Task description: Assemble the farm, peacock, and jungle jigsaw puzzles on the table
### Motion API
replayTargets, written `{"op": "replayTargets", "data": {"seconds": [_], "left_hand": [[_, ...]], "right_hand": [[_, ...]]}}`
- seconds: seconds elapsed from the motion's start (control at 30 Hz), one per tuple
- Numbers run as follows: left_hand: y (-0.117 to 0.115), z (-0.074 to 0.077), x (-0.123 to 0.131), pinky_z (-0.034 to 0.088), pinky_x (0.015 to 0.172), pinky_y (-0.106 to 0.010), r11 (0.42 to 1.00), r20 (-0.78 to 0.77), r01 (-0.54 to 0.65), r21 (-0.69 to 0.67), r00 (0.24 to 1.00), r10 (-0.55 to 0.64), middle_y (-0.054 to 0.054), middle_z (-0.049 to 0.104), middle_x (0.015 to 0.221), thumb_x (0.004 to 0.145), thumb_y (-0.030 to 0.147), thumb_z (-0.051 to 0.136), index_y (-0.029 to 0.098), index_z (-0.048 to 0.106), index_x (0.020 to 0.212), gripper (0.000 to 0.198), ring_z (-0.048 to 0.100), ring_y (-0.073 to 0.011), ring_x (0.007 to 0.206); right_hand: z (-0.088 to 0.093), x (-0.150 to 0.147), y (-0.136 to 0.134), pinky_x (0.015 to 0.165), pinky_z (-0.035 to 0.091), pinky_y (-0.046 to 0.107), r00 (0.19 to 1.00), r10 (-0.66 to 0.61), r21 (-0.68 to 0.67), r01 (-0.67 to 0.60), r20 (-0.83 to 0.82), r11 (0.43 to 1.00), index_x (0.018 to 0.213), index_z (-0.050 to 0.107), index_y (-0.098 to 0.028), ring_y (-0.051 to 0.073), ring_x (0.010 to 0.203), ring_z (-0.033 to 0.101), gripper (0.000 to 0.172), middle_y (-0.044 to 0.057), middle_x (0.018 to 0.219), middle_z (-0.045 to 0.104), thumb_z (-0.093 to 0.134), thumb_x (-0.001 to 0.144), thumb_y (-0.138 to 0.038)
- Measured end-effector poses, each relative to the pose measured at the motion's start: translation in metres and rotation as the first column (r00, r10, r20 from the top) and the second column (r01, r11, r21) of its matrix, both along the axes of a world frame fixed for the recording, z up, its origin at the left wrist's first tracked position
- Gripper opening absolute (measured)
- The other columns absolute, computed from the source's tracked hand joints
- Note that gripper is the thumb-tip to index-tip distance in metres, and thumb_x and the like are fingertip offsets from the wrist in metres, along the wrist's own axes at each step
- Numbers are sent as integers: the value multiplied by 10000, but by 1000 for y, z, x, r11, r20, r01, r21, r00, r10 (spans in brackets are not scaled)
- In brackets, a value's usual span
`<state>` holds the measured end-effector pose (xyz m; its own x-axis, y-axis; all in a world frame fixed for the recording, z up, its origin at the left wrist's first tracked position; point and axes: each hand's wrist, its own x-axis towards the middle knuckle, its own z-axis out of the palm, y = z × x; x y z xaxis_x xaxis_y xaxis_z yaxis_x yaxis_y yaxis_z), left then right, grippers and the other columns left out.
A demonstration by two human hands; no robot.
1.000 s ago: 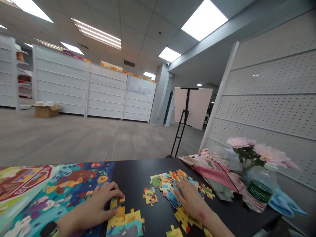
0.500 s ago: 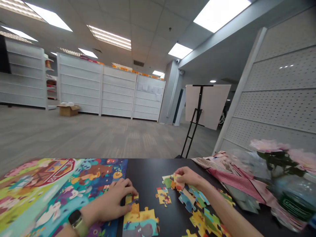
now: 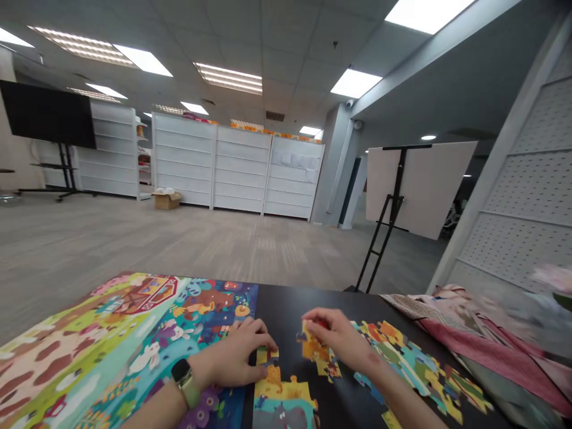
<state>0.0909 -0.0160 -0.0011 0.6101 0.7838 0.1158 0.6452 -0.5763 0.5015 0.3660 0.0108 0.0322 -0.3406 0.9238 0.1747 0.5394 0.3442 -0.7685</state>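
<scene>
My left hand rests at the edge of the printed picture sheet, a watch on its wrist. Its thumb and fingers are apart and touch the yellow upper pieces of a partly joined jigsaw puzzle with a grey hippo on it. Between the thumb and fingertips of my right hand is a yellow-orange puzzle piece. Just below, a yellow puzzle piece lies on the dark table, partly overlapped in view. My right forearm covers part of the loose puzzle pieces.
A pink and grey cloth bag lies along the table's right side, near blurred pink flowers. Beyond the black table stand an easel board, white shelving, a cardboard box and a black screen.
The view has turned left, so the scene shifts right. My right hand has moved from the loose pieces toward my left hand, with a puzzle piece in its fingers. My left hand stays by the joined pieces.
</scene>
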Motion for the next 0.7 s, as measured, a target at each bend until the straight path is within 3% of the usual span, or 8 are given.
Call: {"op": "replayTargets", "data": {"seconds": [0.1, 0.23, 0.4, 0.57, 0.7], "left_hand": [[0, 1, -1, 371, 994, -444, 1000, -14, 9, 8, 1000, -9, -13, 558, 1139, 787, 248, 727, 327, 664, 1113, 341, 515, -280, 1115], [1, 1, 0, 359, 1002, -430, 999, -7, 25, 28, 1000, -25, -7, 557, 1122, 786, 239, 724, 323, 659, 1096, 328, 513, -268, 1105], [-1, -2, 8, 383, 979, -381, 999, 53, 24, 47, 998, -26, -13, 574, 1092, 751, 173, 683, 256, 626, 1034, 300, 526, -240, 1054], [-1, -6, 12, 423, 935, -330, 1000, 114, 25, 6, 993, -25, 4, 587, 1038, 713, 132, 668, 237, 579, 1006, 324, 544, -209, 985], [-1, -3, 10, 412, 979, -325, 997, 113, 79, 1, 990, -79, 9, 577, 1111, 766, 123, 674, 276, 665, 1029, 305, 557, -207, 1047]], "right_hand": [[-27, -34, -13, 615, 423, 256, 997, 78, -24, -78, 6, 997, 920, 787, -194, 169, 670, 584, 279, 7, 727, 702, 629, 839, -409], [-48, -42, -11, 673, 442, 279, 997, 71, -17, -70, 9, 997, 979, 781, -181, 196, 737, 614, 285, 27, 786, 725, 614, 858, -378], [-47, -37, -6, 757, 460, 292, 996, 80, -12, -80, 34, 997, 1008, 771, -197, 207, 822, 644, 232, 35, 883, 741, 628, 850, -287], [-42, -37, -11, 829, 464, 312, 985, 61, 19, -65, 162, 998, 1048, 765, -211, 222, 907, 636, 248, 46, 930, 718, 687, 812, -214], [-44, -37, -15, 857, 464, 316, 973, 84, 72, -101, 213, 992, 1006, 755, -212, 226, 957, 609, 213, 39, 949, 704, 709, 799, -197]]}}
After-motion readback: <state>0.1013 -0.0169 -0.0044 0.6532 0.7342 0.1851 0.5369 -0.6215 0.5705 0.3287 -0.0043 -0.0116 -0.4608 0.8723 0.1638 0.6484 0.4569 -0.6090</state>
